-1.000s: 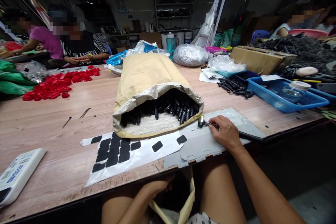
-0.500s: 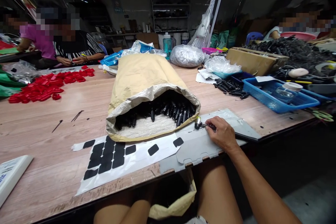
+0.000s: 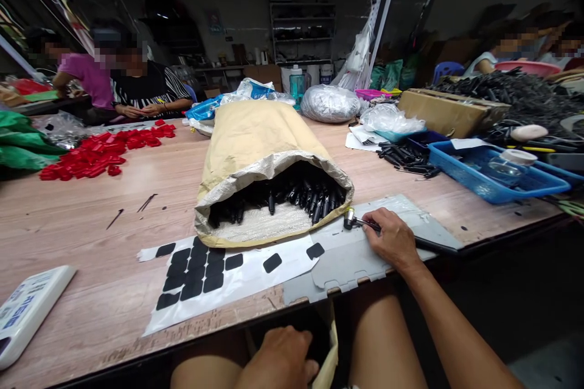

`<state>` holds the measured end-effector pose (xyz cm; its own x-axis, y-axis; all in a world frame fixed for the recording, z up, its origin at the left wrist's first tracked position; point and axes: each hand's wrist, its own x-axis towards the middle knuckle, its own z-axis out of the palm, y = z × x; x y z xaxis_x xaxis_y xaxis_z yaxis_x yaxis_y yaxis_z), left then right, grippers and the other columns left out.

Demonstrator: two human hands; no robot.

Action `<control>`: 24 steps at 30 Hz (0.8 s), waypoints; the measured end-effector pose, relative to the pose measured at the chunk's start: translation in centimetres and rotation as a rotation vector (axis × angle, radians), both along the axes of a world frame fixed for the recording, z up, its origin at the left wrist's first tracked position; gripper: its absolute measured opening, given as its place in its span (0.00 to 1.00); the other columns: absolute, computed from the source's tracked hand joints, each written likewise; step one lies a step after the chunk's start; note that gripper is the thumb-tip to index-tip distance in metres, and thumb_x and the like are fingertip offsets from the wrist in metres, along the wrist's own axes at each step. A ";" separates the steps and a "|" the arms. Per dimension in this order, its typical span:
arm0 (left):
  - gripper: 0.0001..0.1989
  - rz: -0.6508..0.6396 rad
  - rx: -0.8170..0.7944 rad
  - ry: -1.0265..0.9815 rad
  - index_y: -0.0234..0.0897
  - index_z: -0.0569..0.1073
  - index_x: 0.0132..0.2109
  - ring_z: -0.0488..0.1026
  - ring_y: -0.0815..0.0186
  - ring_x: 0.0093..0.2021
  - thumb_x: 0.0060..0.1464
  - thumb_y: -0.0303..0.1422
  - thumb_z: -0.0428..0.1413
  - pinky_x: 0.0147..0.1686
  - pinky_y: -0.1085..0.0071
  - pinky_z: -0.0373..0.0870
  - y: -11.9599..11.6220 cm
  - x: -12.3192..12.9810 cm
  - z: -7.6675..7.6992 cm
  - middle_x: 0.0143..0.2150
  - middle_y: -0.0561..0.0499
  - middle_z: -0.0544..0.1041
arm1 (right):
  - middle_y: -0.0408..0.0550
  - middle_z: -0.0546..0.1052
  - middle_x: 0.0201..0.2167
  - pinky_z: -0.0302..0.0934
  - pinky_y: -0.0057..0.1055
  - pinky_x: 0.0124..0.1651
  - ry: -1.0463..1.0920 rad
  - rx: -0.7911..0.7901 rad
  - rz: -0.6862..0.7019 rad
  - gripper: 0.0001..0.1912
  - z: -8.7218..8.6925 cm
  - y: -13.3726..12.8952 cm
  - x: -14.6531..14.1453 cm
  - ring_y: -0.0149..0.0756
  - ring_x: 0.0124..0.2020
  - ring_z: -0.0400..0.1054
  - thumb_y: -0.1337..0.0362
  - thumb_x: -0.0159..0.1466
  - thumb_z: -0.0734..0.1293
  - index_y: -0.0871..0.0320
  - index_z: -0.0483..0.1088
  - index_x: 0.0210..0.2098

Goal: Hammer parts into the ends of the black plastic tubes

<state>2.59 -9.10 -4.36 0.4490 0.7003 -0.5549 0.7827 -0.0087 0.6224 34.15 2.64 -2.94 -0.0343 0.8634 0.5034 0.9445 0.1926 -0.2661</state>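
Observation:
On the grey board (image 3: 365,255) at the table's front edge, my right hand (image 3: 393,237) is closed around the thin handle of a small hammer (image 3: 349,219). The hammer's head, black with a yellow end, lies at the mouth of a large paper sack (image 3: 269,127). Inside that sack are many black pen-like parts (image 3: 314,197). Below the table edge, my left hand (image 3: 283,352) is at the mouth of a second sack (image 3: 329,352) between my legs. Its fingers curl downward, and what they hold, if anything, is hidden.
A white sheet with black stickers (image 3: 196,273) lies in front of the sack. Red parts (image 3: 98,155) are heaped at left, near a white box-shaped device (image 3: 34,316). At right are a blue basket (image 3: 483,185) and a cardboard box (image 3: 451,110). Co-workers sit across the table.
My left hand has risen into sight above the lower sack, where only the forearm showed before. The view has turned slightly left. The right hand stays on the hammer.

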 end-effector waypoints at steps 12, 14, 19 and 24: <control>0.15 0.571 0.730 0.158 0.39 0.76 0.42 0.77 0.55 0.41 0.60 0.46 0.54 0.38 0.66 0.66 18.2 -2.0 8.3 0.39 0.45 0.81 | 0.45 0.74 0.35 0.58 0.35 0.45 0.043 -0.024 0.002 0.05 0.2 0.0 -0.1 0.39 0.40 0.68 0.64 0.62 0.65 0.54 0.71 0.37; 0.19 0.637 0.702 0.285 0.39 0.76 0.39 0.77 0.49 0.43 0.56 0.51 0.57 0.37 0.63 0.67 19.5 -1.4 7.8 0.40 0.40 0.81 | 0.45 0.74 0.34 0.58 0.34 0.44 0.047 -0.028 0.002 0.04 0.2 0.0 0.0 0.39 0.40 0.68 0.63 0.62 0.65 0.54 0.71 0.37; 0.10 0.638 0.686 0.356 0.39 0.76 0.38 0.77 0.47 0.45 0.55 0.41 0.58 0.37 0.62 0.66 19.0 -1.3 7.8 0.43 0.40 0.81 | 0.45 0.74 0.34 0.58 0.34 0.44 0.045 -0.026 0.002 0.04 0.2 0.0 0.0 0.39 0.40 0.67 0.64 0.62 0.65 0.54 0.71 0.36; 0.08 0.490 0.765 0.147 0.41 0.74 0.38 0.75 0.59 0.38 0.57 0.40 0.57 0.34 0.67 0.63 14.1 -2.8 8.6 0.38 0.49 0.79 | 0.46 0.74 0.34 0.58 0.35 0.45 0.027 -0.007 0.007 0.04 0.1 0.0 0.0 0.40 0.40 0.68 0.64 0.62 0.65 0.53 0.71 0.36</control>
